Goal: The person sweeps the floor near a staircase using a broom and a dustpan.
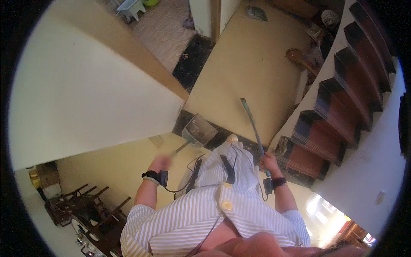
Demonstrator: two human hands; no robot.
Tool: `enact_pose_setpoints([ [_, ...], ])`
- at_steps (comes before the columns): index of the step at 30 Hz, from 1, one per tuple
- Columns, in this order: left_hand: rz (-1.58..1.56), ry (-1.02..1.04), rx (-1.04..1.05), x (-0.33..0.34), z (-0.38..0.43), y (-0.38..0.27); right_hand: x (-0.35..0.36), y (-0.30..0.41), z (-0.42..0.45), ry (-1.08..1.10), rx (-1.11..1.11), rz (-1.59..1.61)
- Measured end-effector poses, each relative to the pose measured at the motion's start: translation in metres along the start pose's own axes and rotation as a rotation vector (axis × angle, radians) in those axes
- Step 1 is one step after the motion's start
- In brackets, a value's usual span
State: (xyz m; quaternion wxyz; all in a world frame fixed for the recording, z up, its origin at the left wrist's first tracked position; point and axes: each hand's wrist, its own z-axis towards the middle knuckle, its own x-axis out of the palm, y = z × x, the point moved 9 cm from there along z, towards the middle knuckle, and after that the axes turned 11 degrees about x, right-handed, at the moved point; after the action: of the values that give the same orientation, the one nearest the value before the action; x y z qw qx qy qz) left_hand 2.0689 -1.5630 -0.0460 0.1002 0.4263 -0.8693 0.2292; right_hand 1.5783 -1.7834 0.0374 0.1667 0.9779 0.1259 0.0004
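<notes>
My left hand (161,163) is closed around the handle of a long-handled dustpan (200,130), though the fingers are blurred. The dustpan's grey scoop lies over the dark stone threshold strip (221,130), close to the wall corner, with dusty marks inside. In my right hand (270,163) is a blue-green broom (253,127), held by its stick. The broom slants up and away, its narrow head over the beige tiled floor (237,64) past the threshold. One of my shoes (232,138) shows at the threshold between the two tools.
A carpeted staircase (318,138) climbs on the right. To the left stands a white wall (96,86), with a doorway beyond its corner. Wooden chairs (93,205) are at lower left. A flat scale-like object (257,13) lies far ahead; a wooden item (297,56) leans by the stairs.
</notes>
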Motion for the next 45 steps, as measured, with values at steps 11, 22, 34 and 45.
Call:
enact_pose_setpoints([
  [11,-0.084,0.046,0.056,-0.087,-0.04,0.016,0.072,-0.064,-0.069,0.047,0.041,0.012],
  [22,-0.189,-0.079,0.055,-0.147,-0.023,0.042,0.111,-0.073,-0.098,0.075,0.002,-0.2],
  [34,-0.383,-0.096,0.075,-0.169,-0.02,0.053,0.165,-0.012,-0.029,0.296,-0.184,-0.607],
  [45,0.153,-0.176,0.101,-0.164,-0.039,-0.001,0.216,-0.028,-0.07,0.486,0.504,0.169],
])
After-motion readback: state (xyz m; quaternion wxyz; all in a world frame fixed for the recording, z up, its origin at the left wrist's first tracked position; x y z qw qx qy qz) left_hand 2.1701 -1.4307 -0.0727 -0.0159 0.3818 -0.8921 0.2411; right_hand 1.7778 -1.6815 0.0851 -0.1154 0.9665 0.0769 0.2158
